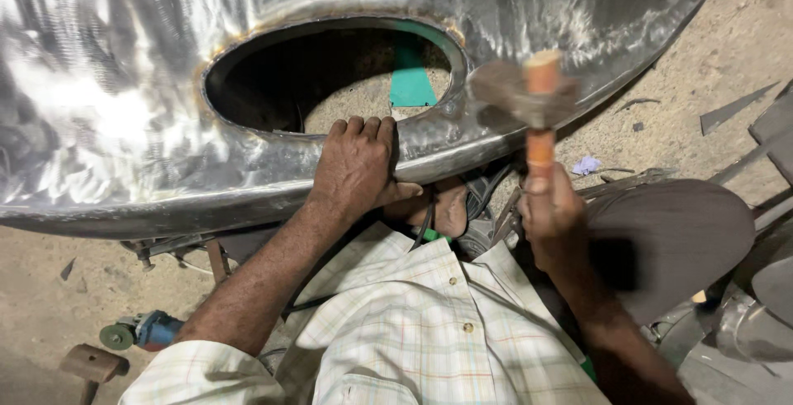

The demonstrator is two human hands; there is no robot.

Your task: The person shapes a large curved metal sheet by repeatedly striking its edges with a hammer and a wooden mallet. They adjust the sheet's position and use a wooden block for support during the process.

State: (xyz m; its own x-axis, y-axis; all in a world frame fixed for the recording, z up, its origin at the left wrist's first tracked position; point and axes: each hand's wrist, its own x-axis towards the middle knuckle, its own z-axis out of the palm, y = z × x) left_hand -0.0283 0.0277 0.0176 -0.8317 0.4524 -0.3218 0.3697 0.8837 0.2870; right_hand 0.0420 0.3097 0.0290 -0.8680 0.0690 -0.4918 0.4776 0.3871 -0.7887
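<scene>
From the head view, your right hand is wrapped tight around the orange handle of a hammer, whose blurred head hangs just over the rim of the oval opening in the big polished steel sheet. Your left hand lies on that same rim, fingers curled over the edge into the hole, close beside where the hammer head points. That is the main danger as I judge it: a blow landing slightly left would catch your knuckles, and a glancing strike on the curved, shiny metal could skid the head off toward them. The cut edge under your fingers may also be sharp.

Around you, an angle grinder lies on the sandy floor by your left elbow, with a second hammer near it. Metal offcuts lie to the right. A black cable runs under the sheet near your lap and could snag.
</scene>
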